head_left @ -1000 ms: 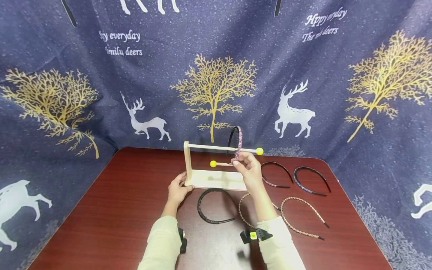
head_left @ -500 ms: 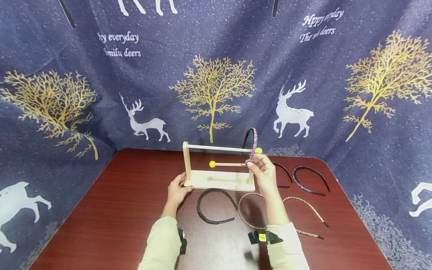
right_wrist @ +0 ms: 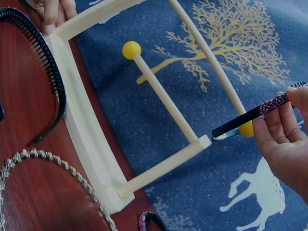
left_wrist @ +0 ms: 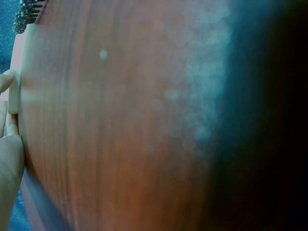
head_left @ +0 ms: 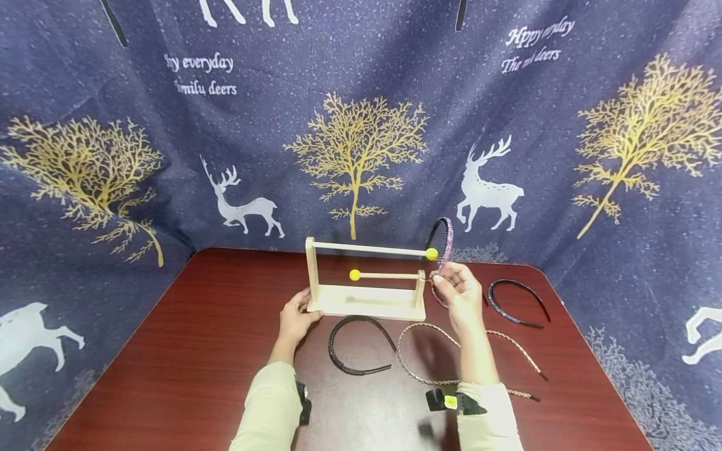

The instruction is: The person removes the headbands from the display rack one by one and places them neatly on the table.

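Observation:
My right hand (head_left: 464,300) pinches a pink glitter headband (head_left: 449,237) between thumb and fingers, held upright just right of the upper rod's yellow ball (head_left: 431,254). In the right wrist view, a black end of the headband (right_wrist: 237,122) crosses near that ball; whether they touch I cannot tell. The pale wooden stand (head_left: 366,302) has an upper rod from its tall left post and a lower rod from its short right post. At its left end, my left hand (head_left: 294,321) grips the base, thumb in front. The left wrist view shows only part of this hand (left_wrist: 10,159).
A black toothed headband (head_left: 334,352) lies before the stand. Two braided headbands, one beige (head_left: 420,324) and one tan (head_left: 516,344), lie right of it. A blue glitter headband (head_left: 499,310) is farther back. Another pink glitter headband (head_left: 439,300) is partly behind my right hand.
My right hand has moved right with the pink glitter headband, from around the upper rod to beyond its yellow ball. My left hand and the stand have stayed put.

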`<action>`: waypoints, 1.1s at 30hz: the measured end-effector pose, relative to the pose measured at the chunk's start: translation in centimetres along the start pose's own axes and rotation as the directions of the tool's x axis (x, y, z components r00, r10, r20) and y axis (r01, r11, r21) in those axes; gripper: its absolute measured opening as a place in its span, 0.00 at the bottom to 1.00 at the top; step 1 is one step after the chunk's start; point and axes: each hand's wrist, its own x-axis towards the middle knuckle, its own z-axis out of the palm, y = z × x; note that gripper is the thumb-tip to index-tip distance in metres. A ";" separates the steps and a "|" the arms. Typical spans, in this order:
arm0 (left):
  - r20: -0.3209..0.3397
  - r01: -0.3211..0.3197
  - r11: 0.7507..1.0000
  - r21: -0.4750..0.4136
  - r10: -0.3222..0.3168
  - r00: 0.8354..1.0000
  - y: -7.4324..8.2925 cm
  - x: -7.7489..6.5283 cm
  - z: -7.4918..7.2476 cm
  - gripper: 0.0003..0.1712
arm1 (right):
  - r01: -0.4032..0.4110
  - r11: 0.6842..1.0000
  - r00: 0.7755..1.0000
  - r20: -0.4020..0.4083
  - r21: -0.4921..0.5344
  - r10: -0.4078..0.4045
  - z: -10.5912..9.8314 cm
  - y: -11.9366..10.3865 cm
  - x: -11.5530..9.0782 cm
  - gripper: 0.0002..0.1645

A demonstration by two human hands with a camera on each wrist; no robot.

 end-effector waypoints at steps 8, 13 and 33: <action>-0.007 -0.011 1.000 -0.015 0.011 1.000 0.2 -0.2 -0.1 0.37 | 0.037 0.999 0.999 0.004 0.027 -0.037 -1.3 -0.6 -0.5 0.20; 0.000 -0.009 1.000 -0.025 0.009 1.000 0.1 -0.2 0.0 0.37 | 0.067 0.996 0.998 0.008 0.064 -0.068 -2.1 -1.1 -0.9 0.20; 0.003 -0.024 1.000 -0.004 0.024 1.000 0.3 -0.2 -0.1 0.37 | 0.066 0.998 0.995 -0.078 0.008 -0.065 -6.6 -2.8 -3.6 0.17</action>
